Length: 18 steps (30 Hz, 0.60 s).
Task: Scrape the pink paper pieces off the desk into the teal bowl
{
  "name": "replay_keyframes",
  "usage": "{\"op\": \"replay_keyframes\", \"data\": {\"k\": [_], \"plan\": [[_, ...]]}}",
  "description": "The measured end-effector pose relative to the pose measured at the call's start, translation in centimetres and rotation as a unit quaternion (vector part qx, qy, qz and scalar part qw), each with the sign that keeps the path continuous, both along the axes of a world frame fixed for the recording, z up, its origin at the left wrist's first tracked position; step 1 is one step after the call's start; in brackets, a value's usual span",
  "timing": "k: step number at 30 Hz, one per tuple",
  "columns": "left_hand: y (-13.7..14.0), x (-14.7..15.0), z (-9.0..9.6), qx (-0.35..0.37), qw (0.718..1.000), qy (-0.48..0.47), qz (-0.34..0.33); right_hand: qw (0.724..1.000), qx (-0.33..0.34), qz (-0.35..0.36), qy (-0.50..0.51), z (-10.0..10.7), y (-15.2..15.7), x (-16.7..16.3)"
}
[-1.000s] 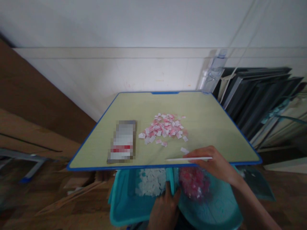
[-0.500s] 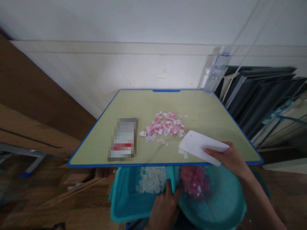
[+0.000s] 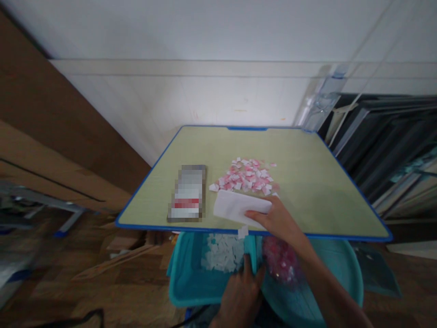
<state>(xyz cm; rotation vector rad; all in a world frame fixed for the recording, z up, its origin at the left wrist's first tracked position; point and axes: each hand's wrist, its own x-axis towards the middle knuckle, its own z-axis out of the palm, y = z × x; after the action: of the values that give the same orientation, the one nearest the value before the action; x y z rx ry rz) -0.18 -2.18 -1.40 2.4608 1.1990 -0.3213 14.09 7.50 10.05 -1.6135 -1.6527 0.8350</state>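
Note:
My right hand (image 3: 278, 216) grips a flat white scraper card (image 3: 235, 206) between thumb and fingers, low over the front of the table. Beyond the card lies a loose pile of small pink-and-white square pieces (image 3: 247, 175). One white piece (image 3: 243, 232) is at the table's front edge, above the bin. Below that edge, my left hand (image 3: 241, 291) is closed on the near side rim of a rectangular teal bin (image 3: 191, 291). White pieces (image 3: 223, 252) lie inside the bin. The card hides part of the tabletop.
The small table (image 3: 341, 200) has a blue rim. A blurred-out phone-like object (image 3: 187, 193) lies on its left. Beside the bin stands a round teal basin (image 3: 344, 269) holding a clear bag of pink pieces (image 3: 282, 260). A clear bottle (image 3: 322, 102) stands at the back right.
My right hand has moved the card left along the table's front, from right of the pile to in front of it. A white piece is now at the edge. My left hand stays at the bin.

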Motion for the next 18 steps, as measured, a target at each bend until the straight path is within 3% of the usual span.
{"op": "replay_keyframes", "data": {"k": [5, 11, 18], "plan": [[0.1, 0.1, 0.0, 0.003, 1.000, -0.003, 0.005, 0.998, -0.033, 0.023, 0.039, 0.3, 0.4, -1.2], [0.1, 0.0, -0.2, 0.017, 1.000, -0.005, -0.002, 0.997, -0.016, 0.056, 0.052, -0.2, 0.8, -3.4], [0.1, 0.0, -0.1, 0.021, 1.000, -0.012, 0.007, 0.995, 0.067, 0.078, 0.018, -0.4, 0.3, -4.8]]}}
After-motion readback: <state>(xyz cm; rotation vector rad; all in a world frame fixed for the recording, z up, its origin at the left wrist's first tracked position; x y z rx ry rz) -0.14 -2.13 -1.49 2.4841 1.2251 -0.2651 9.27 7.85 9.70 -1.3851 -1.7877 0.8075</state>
